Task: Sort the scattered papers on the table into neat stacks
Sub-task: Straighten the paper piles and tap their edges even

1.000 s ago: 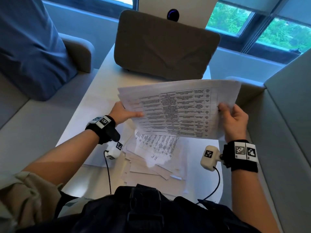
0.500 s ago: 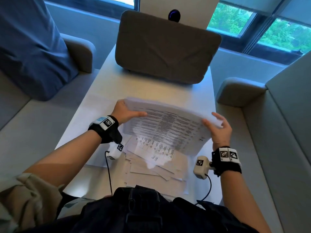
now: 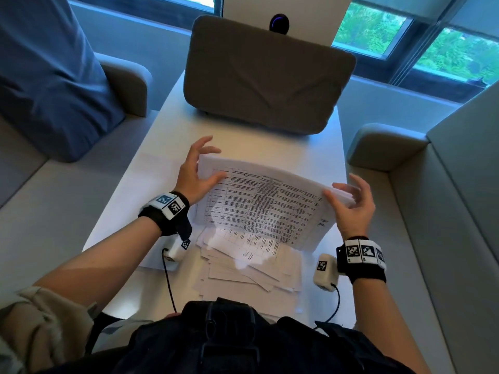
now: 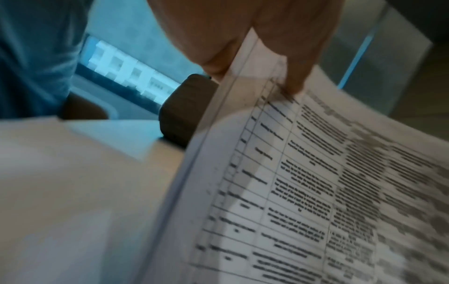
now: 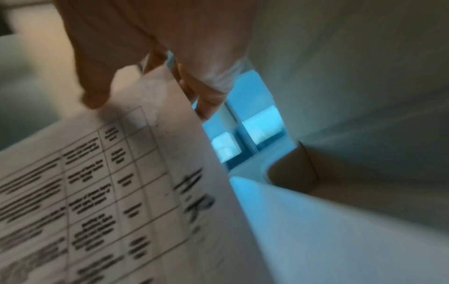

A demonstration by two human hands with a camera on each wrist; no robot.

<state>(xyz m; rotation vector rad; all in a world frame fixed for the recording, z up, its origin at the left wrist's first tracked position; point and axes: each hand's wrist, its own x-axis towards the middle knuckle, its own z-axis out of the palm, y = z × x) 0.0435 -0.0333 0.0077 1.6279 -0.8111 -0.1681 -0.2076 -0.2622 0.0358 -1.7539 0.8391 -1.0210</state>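
Observation:
A stack of printed table sheets (image 3: 264, 203) is held over the white table (image 3: 243, 144), its far edge raised and its near edge hanging over a loose pile of papers (image 3: 248, 268). My left hand (image 3: 202, 164) pinches the stack's left edge, thumb on top and fingers spread behind. At the right edge my right hand (image 3: 343, 194) grips it the same way. The left wrist view shows the thumb (image 4: 291, 63) pressing the sheets (image 4: 316, 182). In the right wrist view the top sheet (image 5: 121, 192) carries handwritten "HR".
A grey cushion (image 3: 267, 74) stands at the table's far end. A blue cushion (image 3: 48, 76) lies on the left bench, and a padded armrest (image 3: 378, 144) is at the right. More white sheets (image 3: 151, 184) lie flat on the table under my left forearm.
The stack has come down from upright in front of me to low over the table, tilting nearly flat. Both hands moved down and forward with it.

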